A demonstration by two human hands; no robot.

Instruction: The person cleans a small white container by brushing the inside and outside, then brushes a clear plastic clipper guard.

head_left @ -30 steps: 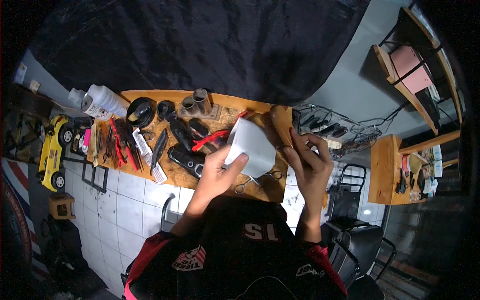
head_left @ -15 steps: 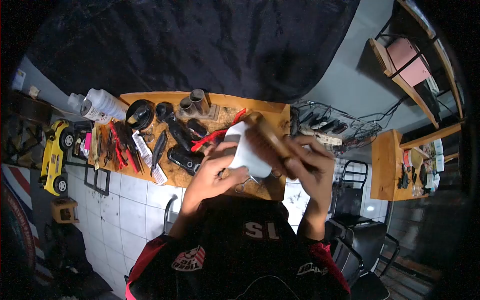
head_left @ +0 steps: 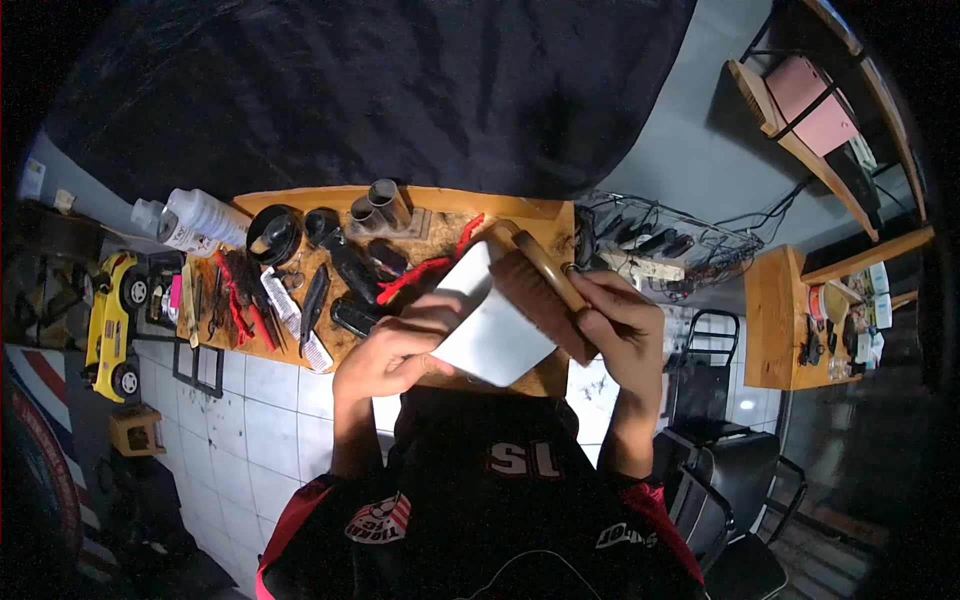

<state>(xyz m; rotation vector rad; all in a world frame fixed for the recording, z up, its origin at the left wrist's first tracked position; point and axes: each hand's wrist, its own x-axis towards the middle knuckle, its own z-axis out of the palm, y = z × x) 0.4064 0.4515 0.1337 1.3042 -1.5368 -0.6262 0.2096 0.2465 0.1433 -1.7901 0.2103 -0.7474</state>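
My left hand (head_left: 392, 348) is closed on the left side of a smooth white flat piece (head_left: 498, 345) with rounded corners, held tilted above the wooden table. A brush (head_left: 545, 270) with a wooden handle and dense brown bristles is gripped at its near end by my right hand (head_left: 628, 322). Its bristles face the white piece and overlap its right edge. Left of the white piece, a red clip (head_left: 415, 280) and black hair clippers (head_left: 354, 316) lie on the table. The white piece hides part of the tabletop.
Combs (head_left: 284, 298), a black folding razor (head_left: 315, 298) and other tools lie on the wooden table (head_left: 535, 210). A black bowl (head_left: 273, 234), metal cups (head_left: 388, 205) and spray bottles (head_left: 205, 215) stand behind. A wire rack (head_left: 660, 240) is at right, a black chair (head_left: 730, 480) below it.
The white piece has turned its broad face more toward me and come lower. My left hand has moved down and left with it. The brush, blurred before, now shows sharply.
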